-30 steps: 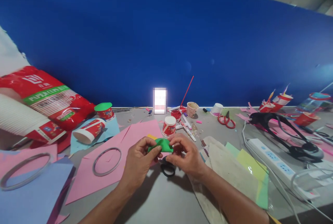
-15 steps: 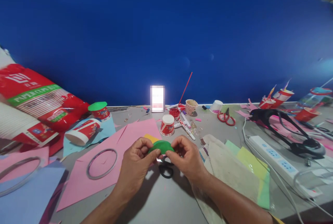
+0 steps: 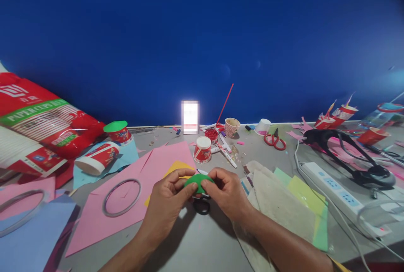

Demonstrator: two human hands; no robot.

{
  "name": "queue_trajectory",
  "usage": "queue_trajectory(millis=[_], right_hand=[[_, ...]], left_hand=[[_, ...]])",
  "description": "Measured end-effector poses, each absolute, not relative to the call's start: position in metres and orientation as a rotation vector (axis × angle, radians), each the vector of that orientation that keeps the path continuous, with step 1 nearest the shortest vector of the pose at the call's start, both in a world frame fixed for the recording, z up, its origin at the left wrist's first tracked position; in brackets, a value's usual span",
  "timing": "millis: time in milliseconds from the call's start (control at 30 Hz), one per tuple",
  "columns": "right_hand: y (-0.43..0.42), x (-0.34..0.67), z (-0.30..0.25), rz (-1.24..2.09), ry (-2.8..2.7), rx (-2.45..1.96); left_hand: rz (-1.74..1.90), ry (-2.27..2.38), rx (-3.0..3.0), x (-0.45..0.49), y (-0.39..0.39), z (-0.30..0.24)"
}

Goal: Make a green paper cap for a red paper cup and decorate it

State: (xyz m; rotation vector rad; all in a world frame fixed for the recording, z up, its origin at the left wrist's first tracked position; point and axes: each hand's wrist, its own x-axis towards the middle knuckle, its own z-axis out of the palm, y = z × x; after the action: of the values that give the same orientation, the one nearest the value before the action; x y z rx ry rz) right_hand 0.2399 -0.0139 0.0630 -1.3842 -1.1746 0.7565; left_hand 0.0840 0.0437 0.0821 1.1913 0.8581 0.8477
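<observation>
A small piece of green paper (image 3: 197, 180), curved at its top, is pinched between my two hands just above the grey table (image 3: 195, 242). My left hand (image 3: 167, 204) grips its left side with thumb and fingers closed. My right hand (image 3: 225, 194) grips its right side the same way. Black-handled scissors (image 3: 202, 205) lie on the table right under my hands. A large pink sheet (image 3: 132, 192) with a metal ring (image 3: 121, 196) on it lies to the left, with a yellow sheet (image 3: 175, 167) over its near corner.
An upturned red paper cup (image 3: 202, 149), markers (image 3: 227, 154), red scissors (image 3: 275, 140), a white power strip (image 3: 328, 185) with cables, and stacked cloth and green sheets (image 3: 290, 200) lie ahead and right. A red bag of paper cups (image 3: 41, 124) and tipped cups lie left. A blue wall backs the table.
The green paper was folded flat between my fingers, then showed a rounded edge; now my hands hold it slightly lower and closer together. The view has tilted upward a little.
</observation>
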Motion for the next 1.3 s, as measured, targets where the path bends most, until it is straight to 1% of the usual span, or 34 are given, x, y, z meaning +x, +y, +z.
queue_trajectory(millis=[200,467,767,900,967,1067,1167,1300], right_hand=[[-0.014,0.239,0.064,0.714,-1.189,-1.425],[-0.014,0.241,0.069,0.739,-1.218,-1.445],[-0.013,0.246,0.067,0.936,-1.17,-1.415],[-0.017,0.245,0.075,1.207,-1.179,-1.25],[-0.018,0.245,0.076,1.289,-1.177,-1.156],[-0.017,0.247,0.073,1.221,-1.198,-1.144],[-0.015,0.247,0.07,1.123,-1.194,-1.222],[-0.014,0.244,0.07,1.073,-1.149,-1.326]], left_hand=[[0.714,0.881,1.297,0.08,0.047,0.08],[0.639,0.845,1.239,0.083,0.048,0.085],[0.62,0.802,1.181,0.084,0.047,0.084],[0.652,0.807,1.138,0.083,0.048,0.083],[0.659,0.795,1.109,0.082,0.049,0.082],[0.663,0.774,1.081,0.081,0.05,0.081],[0.659,0.759,1.076,0.081,0.05,0.082],[0.648,0.748,1.095,0.082,0.047,0.084]])
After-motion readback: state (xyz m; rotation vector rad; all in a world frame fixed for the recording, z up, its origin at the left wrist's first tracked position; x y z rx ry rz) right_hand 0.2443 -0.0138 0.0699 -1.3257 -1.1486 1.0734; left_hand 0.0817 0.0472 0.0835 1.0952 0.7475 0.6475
